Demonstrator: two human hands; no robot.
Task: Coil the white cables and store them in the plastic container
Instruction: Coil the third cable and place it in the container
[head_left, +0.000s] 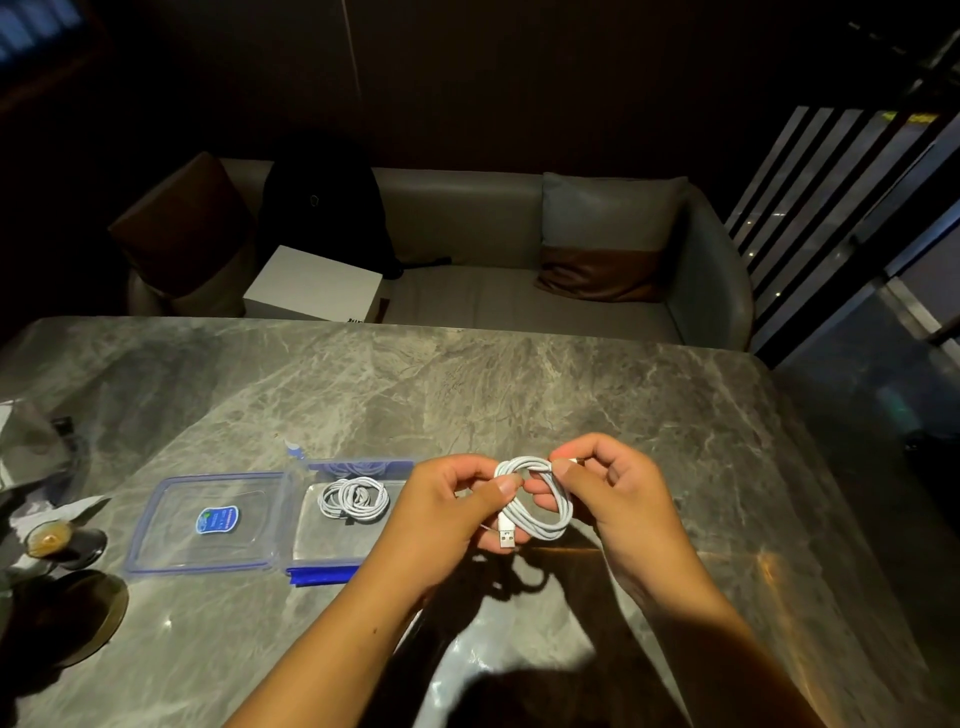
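Over at the left edge of the table (519, 384) sit a dark saucer (67, 618) and a small cup (49, 538), dim and partly cut off by the frame. Next along, the lid (208, 525) lies flat, blue-rimmed, touching the left side of the plastic box (332, 551). One coiled cable (353, 500) is already inside, and there seems to be another bundle against the box's far wall, though that could be a reflection; hard to say.

Now the hands, held above the near middle of the table, just right of the box. The left hand (452, 512) grips the white cable (537, 501) with thumb on top and fingers curled underneath, and the USB plug (506, 535) hangs down from its fingers. The right hand (608, 493) pinches the other end of the cable at the top of the loop, between thumb and forefinger.

So this looks like the finishing of a coil: the loops are made, and the free end is being tucked or wrapped. Next, I'd guess, comes securing that end so the loops don't spring apart, then carrying the bundle left into the box.

The left wrist covers the box's right wall, and the small connector in the right hand is barely visible.
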